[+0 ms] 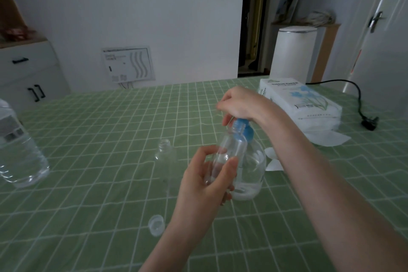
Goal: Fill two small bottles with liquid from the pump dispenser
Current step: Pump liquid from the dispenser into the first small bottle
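Your left hand: your left hand (pixel 208 180) holds a small clear plastic bottle (pixel 229 152). Your thumb and fingers wrap around its lower half.
Small bottle in hand: it is lifted off the table and tilted. Its open mouth points up and to the right, just beside the blue top of the pump. You cannot tell how much liquid is in it.
Your right hand: your right hand (pixel 239 104) sits on top of the blue pump head (pixel 244 131), palm down, with the fingers curled over it.
Pump dispenser: the round clear pump dispenser bottle (pixel 251 174) stands on the table, right behind the bottle you hold. Some clear liquid sits low inside it.
Second small bottle: another small clear plastic bottle (pixel 166 161) stands up on the table, just left of your left hand. Its mouth is open.
Cap: a small clear round cap (pixel 156 225) lies on the table near your left wrist.
Table: the green cloth with white grid lines (pixel 99 150) covers the table.
Big jug: a large clear water jug (pixel 15 150) stands at the far left edge.
Tissues: a white pack of tissue paper with blue flowers (pixel 302 100) lies on the right, behind your right arm. Loose white tissues (pixel 326 138) lie just in front of it.
Plug: a black cord and plug (pixel 368 121) lie at the far right.
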